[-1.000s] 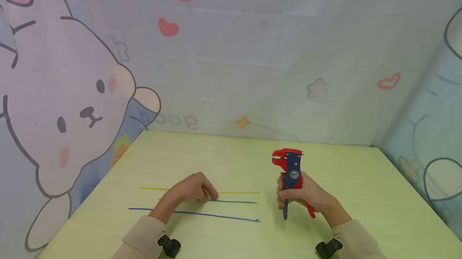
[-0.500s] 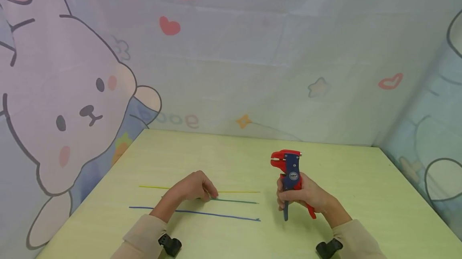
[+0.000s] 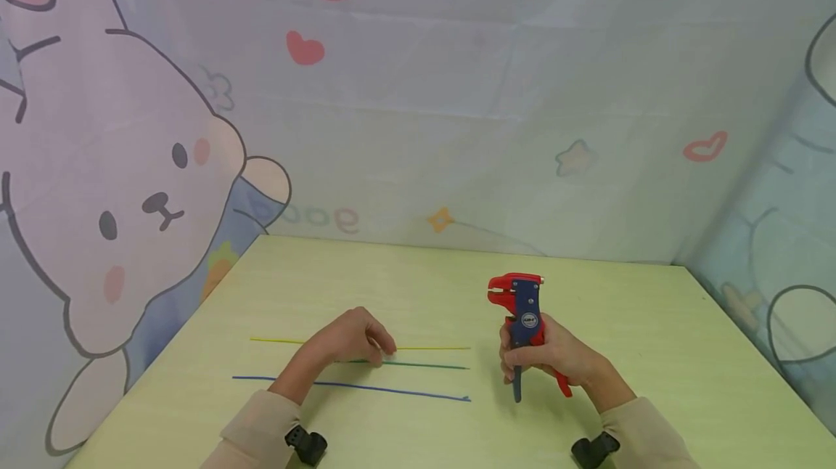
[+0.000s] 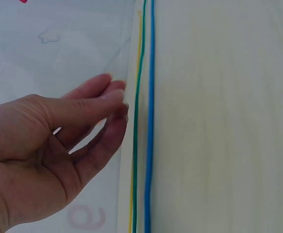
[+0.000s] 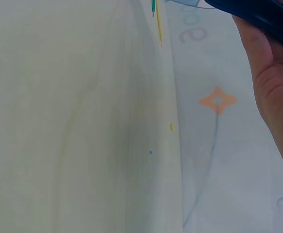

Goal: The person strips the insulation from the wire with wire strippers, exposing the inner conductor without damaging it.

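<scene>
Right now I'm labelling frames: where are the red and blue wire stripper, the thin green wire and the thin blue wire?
red and blue wire stripper (image 3: 522,300), head view, blue body.
thin green wire (image 3: 431,365), head view, right stretch.
thin blue wire (image 3: 392,390), head view, middle.

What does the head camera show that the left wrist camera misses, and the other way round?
Only the head view shows the right hand gripping the red and blue stripping tool, and the whole table. Only the left wrist view shows, close up, the fingertips beside the wires. Both show the left hand, the yellow wire, the green wire and the blue wire.
</scene>
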